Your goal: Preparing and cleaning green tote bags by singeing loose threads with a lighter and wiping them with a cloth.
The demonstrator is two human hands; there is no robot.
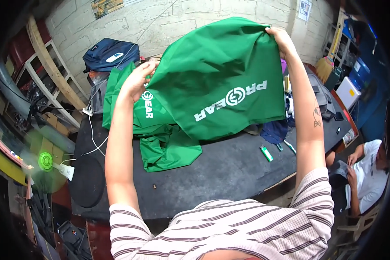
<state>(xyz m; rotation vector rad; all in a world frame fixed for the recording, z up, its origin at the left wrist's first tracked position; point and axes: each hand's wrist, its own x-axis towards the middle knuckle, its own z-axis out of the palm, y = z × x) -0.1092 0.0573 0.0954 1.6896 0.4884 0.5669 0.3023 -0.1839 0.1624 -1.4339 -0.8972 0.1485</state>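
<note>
Fabric: long axis crosswise, right end higher; left fingers, right fingers pinching edges.

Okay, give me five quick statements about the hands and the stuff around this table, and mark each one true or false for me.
1. The right hand holds the green cloth near its upper right. True.
2. A lighter lies on top of the blue bag. False: the lighter lies on the dark table.
3. The blue bag is left of the raised cloth. True.
4. The fan is right of the table. False: the fan is on its left.
5. The seated person wears a white shirt. True.
</note>
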